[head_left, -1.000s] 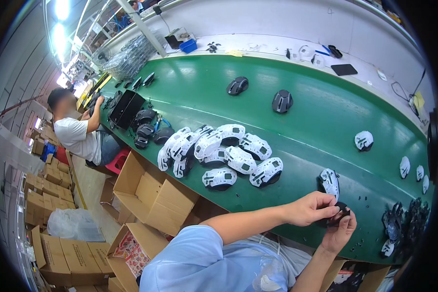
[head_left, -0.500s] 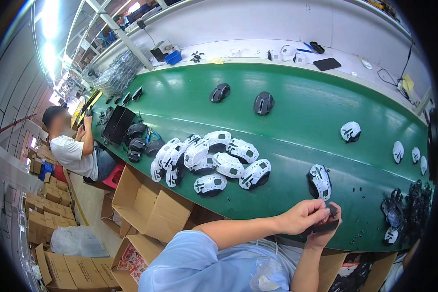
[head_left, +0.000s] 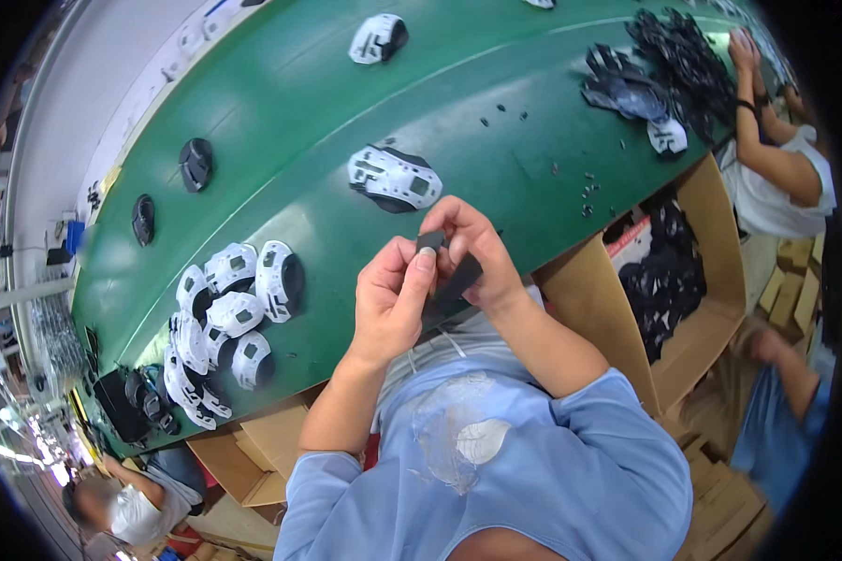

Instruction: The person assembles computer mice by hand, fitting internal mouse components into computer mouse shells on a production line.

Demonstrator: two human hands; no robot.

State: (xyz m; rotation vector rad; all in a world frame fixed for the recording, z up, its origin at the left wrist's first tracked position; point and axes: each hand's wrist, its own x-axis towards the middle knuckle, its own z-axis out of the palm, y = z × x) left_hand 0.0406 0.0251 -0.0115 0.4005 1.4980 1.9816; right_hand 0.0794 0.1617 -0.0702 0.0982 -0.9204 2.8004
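At the near edge of the green workbench, my left hand and my right hand meet in front of my body. Between them is a flat black strip, its kind not clear. Its upper end is pinched by my left thumb and fingers. My right fingers close round the same strip, partly hiding it. Just beyond my hands a white-and-black curved shell with slots lies on the bench, touched by neither hand.
More white shells are heaped at the left; two black ones lie farther off. Small black parts are scattered at right. An open carton of black pieces stands beside me. Other people sit along the bench.
The view has swung to the right, so the heap of shells now appears farther left and my hands nearer the middle. Both hands still hold the black strip.
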